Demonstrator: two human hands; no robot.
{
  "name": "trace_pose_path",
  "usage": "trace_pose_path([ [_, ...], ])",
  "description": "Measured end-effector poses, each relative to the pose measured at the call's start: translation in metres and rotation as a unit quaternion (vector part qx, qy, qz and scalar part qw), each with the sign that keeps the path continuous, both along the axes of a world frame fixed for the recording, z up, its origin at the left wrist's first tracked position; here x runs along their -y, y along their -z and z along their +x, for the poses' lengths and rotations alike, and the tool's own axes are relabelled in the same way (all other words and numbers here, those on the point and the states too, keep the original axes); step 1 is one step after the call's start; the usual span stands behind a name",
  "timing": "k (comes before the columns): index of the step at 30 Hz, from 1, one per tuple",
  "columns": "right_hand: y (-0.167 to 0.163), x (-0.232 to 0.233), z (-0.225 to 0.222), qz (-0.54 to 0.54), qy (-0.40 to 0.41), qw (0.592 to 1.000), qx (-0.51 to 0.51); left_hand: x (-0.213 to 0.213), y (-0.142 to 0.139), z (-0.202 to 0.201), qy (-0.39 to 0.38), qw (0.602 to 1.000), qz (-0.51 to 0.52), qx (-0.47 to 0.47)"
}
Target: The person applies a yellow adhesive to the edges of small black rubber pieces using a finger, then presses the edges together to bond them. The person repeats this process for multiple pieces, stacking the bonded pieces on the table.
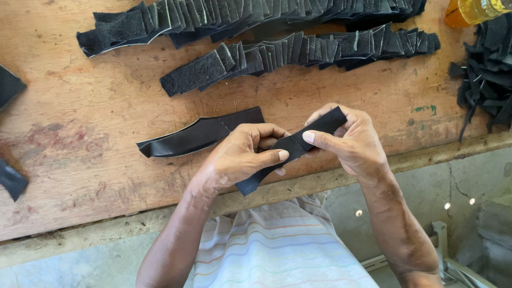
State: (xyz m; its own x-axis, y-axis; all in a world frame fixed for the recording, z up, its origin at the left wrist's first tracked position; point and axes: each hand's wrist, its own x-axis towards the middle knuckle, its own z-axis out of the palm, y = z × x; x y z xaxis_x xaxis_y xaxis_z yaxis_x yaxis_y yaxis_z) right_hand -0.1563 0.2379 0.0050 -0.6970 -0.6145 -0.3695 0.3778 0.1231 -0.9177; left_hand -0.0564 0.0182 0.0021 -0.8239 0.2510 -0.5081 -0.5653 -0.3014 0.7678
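Black leather strip (290,146) sits mid-frame above the tabletop (106,117) edge, pinched between the closed fingers of the left hand (242,154) and the right hand (349,138), slanting from lower left to upper right.

This looks like a small craft workshop, probably for leather or shoe parts. A worn, stained wooden workbench (106,122) carries long overlapping rows of cut black pieces (298,50), a heap of black offcuts (488,69) at the right edge and an orange bottle (469,10) in the corner, its contents unclear from here. Beyond the bench edge lies a rough, cracked concrete floor (469,176).
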Motion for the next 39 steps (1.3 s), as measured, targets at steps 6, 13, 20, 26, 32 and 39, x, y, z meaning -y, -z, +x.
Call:
trace_pose_path([
  [6,-0.005,0.000,-0.003,-0.096,0.023,0.989,0.111,0.001,0.007,0.003,-0.010,0.998,0.042,-0.049],
  [13,-0.003,-0.003,0.005,-0.007,-0.004,1.000,0.022,-0.002,0.004,0.003,0.000,1.000,0.022,-0.013],
  [20,0.003,-0.003,0.003,0.017,-0.014,1.000,0.006,-0.005,-0.001,-0.001,0.006,1.000,-0.025,-0.003],
  [26,0.006,0.003,-0.007,0.004,-0.044,0.996,0.082,-0.004,0.001,0.000,0.016,1.000,-0.018,-0.003],
  [32,0.007,0.004,-0.007,0.019,-0.048,0.995,0.081,-0.005,0.006,0.000,-0.001,1.000,0.027,-0.007],
  [39,0.008,0.006,-0.005,0.022,-0.059,0.997,0.040,-0.004,0.006,0.002,-0.011,0.999,0.040,0.022],
])
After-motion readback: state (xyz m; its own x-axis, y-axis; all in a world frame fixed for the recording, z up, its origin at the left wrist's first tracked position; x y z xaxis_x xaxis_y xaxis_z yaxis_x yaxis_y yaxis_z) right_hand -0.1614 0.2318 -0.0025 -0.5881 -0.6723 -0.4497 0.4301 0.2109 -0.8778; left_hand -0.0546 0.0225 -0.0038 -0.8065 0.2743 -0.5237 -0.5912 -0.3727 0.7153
